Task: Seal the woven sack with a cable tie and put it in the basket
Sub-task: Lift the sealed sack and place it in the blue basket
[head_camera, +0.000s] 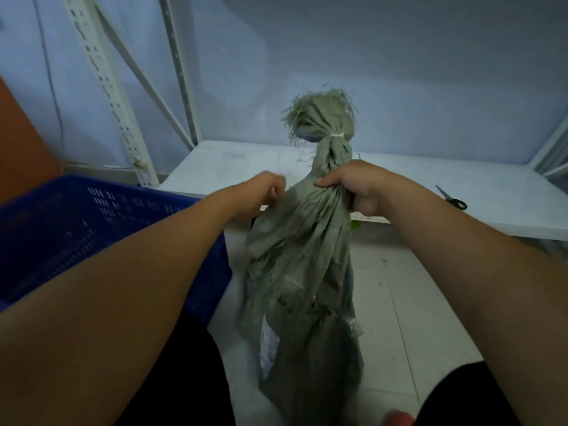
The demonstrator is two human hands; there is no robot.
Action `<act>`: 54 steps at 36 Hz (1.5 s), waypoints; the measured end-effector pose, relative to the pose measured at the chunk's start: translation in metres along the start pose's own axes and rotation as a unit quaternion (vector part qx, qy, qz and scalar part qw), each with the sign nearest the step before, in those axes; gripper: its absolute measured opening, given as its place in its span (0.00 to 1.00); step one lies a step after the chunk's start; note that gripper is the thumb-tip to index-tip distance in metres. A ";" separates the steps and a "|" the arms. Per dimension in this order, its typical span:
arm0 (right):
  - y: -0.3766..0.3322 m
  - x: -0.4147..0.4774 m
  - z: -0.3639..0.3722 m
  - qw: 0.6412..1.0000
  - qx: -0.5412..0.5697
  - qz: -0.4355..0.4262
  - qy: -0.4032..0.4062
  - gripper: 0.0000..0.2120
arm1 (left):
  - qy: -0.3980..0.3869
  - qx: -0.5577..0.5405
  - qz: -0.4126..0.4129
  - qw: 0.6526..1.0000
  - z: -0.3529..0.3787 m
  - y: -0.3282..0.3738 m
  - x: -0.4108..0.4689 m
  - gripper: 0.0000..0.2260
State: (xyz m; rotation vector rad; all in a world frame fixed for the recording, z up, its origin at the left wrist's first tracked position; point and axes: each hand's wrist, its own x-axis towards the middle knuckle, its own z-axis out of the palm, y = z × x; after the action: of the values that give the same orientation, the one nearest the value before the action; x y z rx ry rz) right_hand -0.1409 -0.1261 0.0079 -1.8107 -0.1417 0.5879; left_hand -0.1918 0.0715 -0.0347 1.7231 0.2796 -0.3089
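Observation:
A grey-green woven sack [301, 265] hangs upright in front of me, its lower end near the floor between my knees. A white cable tie [337, 135] cinches its neck, and the frayed mouth fans out above it. My right hand [353, 187] grips the bunched fabric just below the tie. My left hand [264, 192] is at the sack's left side with curled fingers pinching the fabric there; it is motion-blurred. The blue plastic basket [101, 222] stands at my left, partly hidden by my left forearm.
A low white table [415, 179] lies behind the sack with black-handled scissors [451, 198] on its right part. A white slotted shelving upright [107, 87] and braces stand at the back left. An orange-brown panel [21, 142] is at the far left. The floor is light tile.

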 end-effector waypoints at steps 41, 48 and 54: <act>-0.002 -0.007 0.014 0.992 0.008 0.085 0.095 0.08 | 0.222 0.097 0.187 0.952 0.014 0.002 0.003 0.09; -0.009 -0.018 0.027 0.992 0.082 0.095 -0.012 0.20 | 0.312 0.004 0.291 0.904 0.013 0.029 -0.014 0.10; -0.024 -0.027 0.063 0.979 0.198 -0.002 -0.051 0.22 | 0.335 -0.078 0.338 0.876 0.013 0.046 -0.033 0.10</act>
State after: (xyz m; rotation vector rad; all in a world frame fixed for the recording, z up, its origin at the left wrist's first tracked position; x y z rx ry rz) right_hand -0.1883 -0.0742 0.0261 -1.3947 -0.0906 0.6559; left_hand -0.2068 0.0507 0.0171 1.6050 0.1723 0.8223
